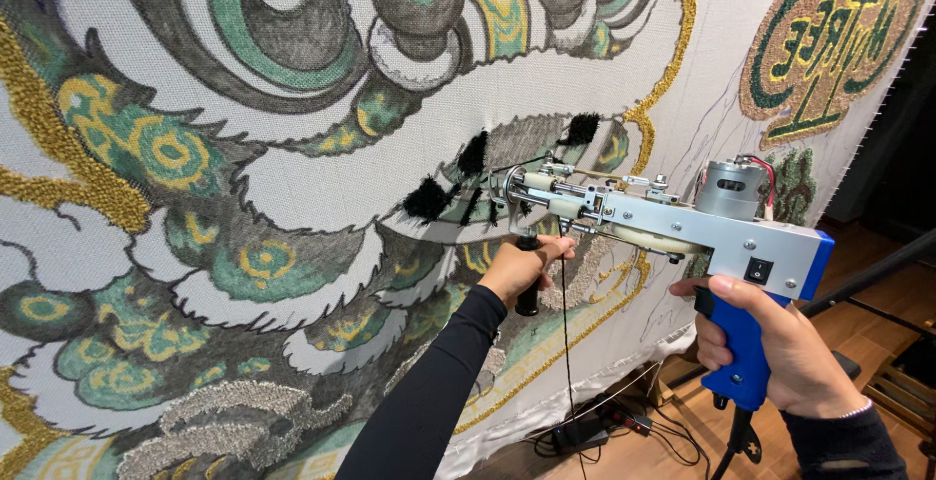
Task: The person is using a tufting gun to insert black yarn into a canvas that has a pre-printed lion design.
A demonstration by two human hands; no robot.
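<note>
Item: handheld tufting gun with silver metal body, blue plastic grip and grey cylindrical motor (673,217), held level with its needle end against a large stretched white backing cloth (322,183)

Right hand (780,344): fingers closed around the blue grip below the gun's rear, forefinger lying at the front of the grip; dark sleeve at the wrist

Left hand (522,268): fingers closed around the short black front handle (527,295) that hangs under the gun's nose; arm in a long black sleeve reaching up from below

Thin black yarn strand (565,344): runs down from the gun's front, past the left hand, towards the floor

Cloth: carries a tufted and drawn design of green, yellow, grey and white scrolls with gold outlines; several tufts of black pile (427,199) sit just beside the needle end; a round green and gold tufted emblem (834,37) lies at the upper right

Wooden floor (682,441): below the cloth, with dark cables (604,426) and a black stand leg
</note>
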